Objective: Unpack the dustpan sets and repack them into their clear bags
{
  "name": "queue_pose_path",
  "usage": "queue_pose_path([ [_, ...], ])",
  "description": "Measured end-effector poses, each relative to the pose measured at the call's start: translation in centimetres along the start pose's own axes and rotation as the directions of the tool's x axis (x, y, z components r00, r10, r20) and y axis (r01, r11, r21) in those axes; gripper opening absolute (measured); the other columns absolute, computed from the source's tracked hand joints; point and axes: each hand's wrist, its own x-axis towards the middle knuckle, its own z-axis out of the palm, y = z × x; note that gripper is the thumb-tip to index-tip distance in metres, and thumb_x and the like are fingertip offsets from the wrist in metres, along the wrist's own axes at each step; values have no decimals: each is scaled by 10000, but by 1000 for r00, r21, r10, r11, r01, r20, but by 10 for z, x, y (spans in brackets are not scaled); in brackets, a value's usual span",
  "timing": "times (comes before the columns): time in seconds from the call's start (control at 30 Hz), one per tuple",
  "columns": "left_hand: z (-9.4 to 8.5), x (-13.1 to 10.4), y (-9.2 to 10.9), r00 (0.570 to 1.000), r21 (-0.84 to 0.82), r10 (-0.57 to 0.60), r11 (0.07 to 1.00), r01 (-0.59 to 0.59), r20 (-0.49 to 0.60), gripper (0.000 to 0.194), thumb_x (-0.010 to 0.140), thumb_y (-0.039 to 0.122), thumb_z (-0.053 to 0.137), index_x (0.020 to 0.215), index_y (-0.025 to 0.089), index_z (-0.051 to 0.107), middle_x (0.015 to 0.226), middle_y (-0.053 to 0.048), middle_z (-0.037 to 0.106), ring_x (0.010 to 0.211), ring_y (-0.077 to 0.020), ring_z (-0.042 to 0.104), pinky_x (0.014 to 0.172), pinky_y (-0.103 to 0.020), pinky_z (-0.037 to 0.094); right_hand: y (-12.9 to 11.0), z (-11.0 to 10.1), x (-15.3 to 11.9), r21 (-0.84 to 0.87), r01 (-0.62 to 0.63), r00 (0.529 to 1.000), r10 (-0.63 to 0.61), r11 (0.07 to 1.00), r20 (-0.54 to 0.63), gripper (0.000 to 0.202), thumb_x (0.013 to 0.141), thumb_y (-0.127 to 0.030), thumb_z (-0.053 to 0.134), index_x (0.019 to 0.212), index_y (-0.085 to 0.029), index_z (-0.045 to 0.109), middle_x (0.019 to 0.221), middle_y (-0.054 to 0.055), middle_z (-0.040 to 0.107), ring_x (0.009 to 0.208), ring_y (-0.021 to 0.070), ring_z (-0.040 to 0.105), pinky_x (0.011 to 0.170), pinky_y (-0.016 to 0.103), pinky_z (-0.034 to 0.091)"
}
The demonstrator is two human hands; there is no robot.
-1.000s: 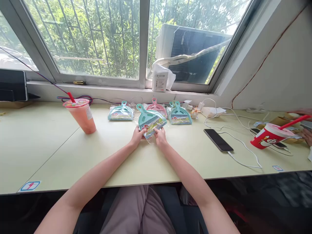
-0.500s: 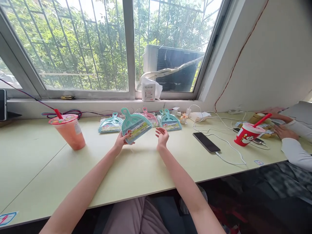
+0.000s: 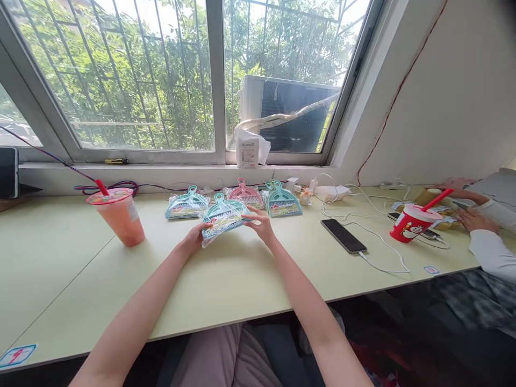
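Between my two hands is a teal dustpan and brush set (image 3: 224, 216) in clear plastic wrap, tilted, with its handle pointing away from me. My left hand (image 3: 197, 236) grips its lower left corner. At the right edge, my right hand (image 3: 259, 224) pinches it between thumb and fingers. Behind it on the table lie more wrapped sets: a light blue one (image 3: 187, 204) on the left, a pink one (image 3: 244, 192) in the middle and a teal one (image 3: 282, 200) on the right.
A pink drink cup (image 3: 119, 217) stands left. On the right are a phone (image 3: 342, 235) with a white cable and a red cup (image 3: 413, 223). Farther right, another person's hands (image 3: 475, 219) rest near brown items. A tissue pack (image 3: 247, 154) sits on the windowsill.
The dustpan set has tipped back and lowered, its handle now leaning away. My right hand has moved from beside it onto its right edge.
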Motion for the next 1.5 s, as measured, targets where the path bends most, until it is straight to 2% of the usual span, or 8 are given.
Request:
queue_pose_path([
  [0.17,1,-2,-2,986,143,-1,990,-23,168,177,740,164,655,900,122,590,673,-46,652,488,-131,601,391,-214,487,9,-8,0,-18,-9,999,8,1000,-34,90,775,-315,736,850,-297,781,1237,18,679,1304,213,508,1128,400,343],
  [0.3,1,-4,-5,967,244,0,968,-64,255,238,755,253,700,910,141,557,719,-48,662,477,-133,629,317,-167,371,18,-3,-2,-121,-74,993,62,990,-105,96,806,-341,693,805,-281,768,966,5,761,1067,219,650,1017,378,434],
  [0.57,6,-9,-6,938,301,11,946,-123,348,386,718,283,773,1021,150,575,904,-107,711,553,-157,680,373,-181,443,21,-1,-5,-244,-186,956,118,952,-268,132,805,-387,685,796,-277,759,727,1,740,815,220,645,918,354,461],
  [0.87,19,-14,-10,897,353,28,913,-203,442,521,714,336,769,1148,170,535,958,-104,709,597,-196,709,397,-197,462,12,-6,-8,-239,-34,946,-46,970,-320,105,809,-294,679,909,-278,706,1181,42,633,1079,202,590,952,325,470],
  [1.0,22,-15,-13,896,331,47,920,-211,442,549,711,332,766,1179,167,531,988,-120,713,598,-188,704,408,-191,462,15,-12,-2,-79,-99,930,64,992,-362,415,720,-292,752,1122,-259,649,1343,65,537,1072,181,606,947,322,493],
  [1.17,20,-12,-11,935,322,21,936,-143,353,696,689,257,769,1317,202,473,1102,-136,699,576,-160,681,420,-204,461,34,-11,4,-39,-392,896,371,919,-243,277,728,-323,713,937,-142,726,837,48,702,801,192,641,799,353,547],
  [1.37,32,-11,-17,976,367,141,910,-194,168,898,757,370,732,1507,236,255,1171,-169,671,529,-139,652,408,-201,427,44,-9,5,16,-390,853,368,921,-370,275,730,-345,683,914,-149,742,752,36,706,782,192,635,756,333,543],
  [1.5,39,-20,-16,927,392,235,855,-340,291,1034,691,329,795,1546,308,214,1302,-171,603,657,-136,669,507,-202,496,47,-14,5,-44,-404,829,345,914,-439,315,755,-373,654,963,-149,732,777,40,704,760,179,610,753,315,522],
])
